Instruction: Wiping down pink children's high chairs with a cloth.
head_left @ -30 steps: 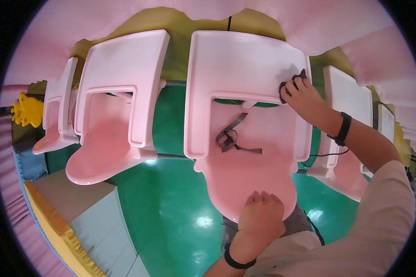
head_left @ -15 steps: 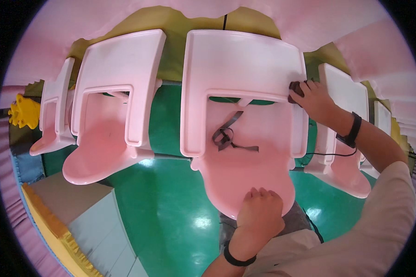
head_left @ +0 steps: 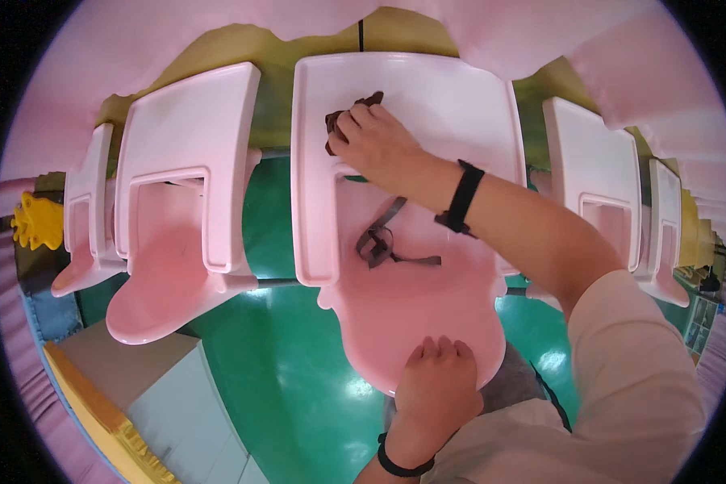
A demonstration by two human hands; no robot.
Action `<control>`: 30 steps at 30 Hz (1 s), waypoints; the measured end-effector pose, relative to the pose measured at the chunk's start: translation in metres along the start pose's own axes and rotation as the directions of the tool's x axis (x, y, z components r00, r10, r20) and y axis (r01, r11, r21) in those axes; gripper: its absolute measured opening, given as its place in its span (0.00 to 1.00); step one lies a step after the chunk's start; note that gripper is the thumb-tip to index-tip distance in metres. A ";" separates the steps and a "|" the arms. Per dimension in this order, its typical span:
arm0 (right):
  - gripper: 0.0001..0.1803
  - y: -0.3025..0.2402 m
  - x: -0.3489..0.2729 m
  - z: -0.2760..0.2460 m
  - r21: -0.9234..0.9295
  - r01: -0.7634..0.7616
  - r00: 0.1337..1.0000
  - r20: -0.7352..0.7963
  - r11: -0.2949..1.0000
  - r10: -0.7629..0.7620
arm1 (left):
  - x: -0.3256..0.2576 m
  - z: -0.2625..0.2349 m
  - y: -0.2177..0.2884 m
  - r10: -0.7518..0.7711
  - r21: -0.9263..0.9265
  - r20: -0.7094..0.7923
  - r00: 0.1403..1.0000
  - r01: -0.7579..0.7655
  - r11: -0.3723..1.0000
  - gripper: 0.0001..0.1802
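Note:
A pink high chair [head_left: 419, 323] with a white-pink tray [head_left: 452, 97] stands right in front of me. My right hand [head_left: 375, 145] is closed on a dark brown cloth [head_left: 335, 129], pressed to the tray's left part. That forearm crosses over the chair. My left hand [head_left: 440, 387] rests at the front edge of the seat, its fingers bent over the rim; the thumb is hidden. Between them, a grey harness strap [head_left: 379, 246] with a dark buckle lies on the seat.
More pink high chairs stand in the row, one close by on the left [head_left: 165, 274] and another on the right [head_left: 597, 169]. A pale box-shaped cabinet [head_left: 177, 403] is at lower left, over the green floor [head_left: 290, 387]. Pink curtains [head_left: 177, 48] hang behind.
My right hand has swept left with the cloth, from the tray's right edge to its left part. My left hand stays at the seat's front edge. The view has shifted slightly.

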State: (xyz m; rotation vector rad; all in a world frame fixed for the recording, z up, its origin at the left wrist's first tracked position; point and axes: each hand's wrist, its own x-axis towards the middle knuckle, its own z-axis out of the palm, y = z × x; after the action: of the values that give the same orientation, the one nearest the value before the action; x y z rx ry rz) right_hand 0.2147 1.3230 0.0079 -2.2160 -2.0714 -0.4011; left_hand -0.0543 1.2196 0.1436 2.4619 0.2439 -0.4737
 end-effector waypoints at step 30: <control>0.23 0.103 -0.200 -0.096 -0.303 0.230 0.888 0.453 0.925 -0.072 | 0.000 -0.010 0.001 -0.038 -0.059 0.156 0.987 0.048 0.997 0.16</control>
State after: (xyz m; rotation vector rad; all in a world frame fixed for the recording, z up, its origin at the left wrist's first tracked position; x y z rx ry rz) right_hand 0.2940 1.0978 0.0636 -2.5404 -2.5960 -0.3283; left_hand -0.0515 1.2251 0.1515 2.3488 0.2440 -0.6622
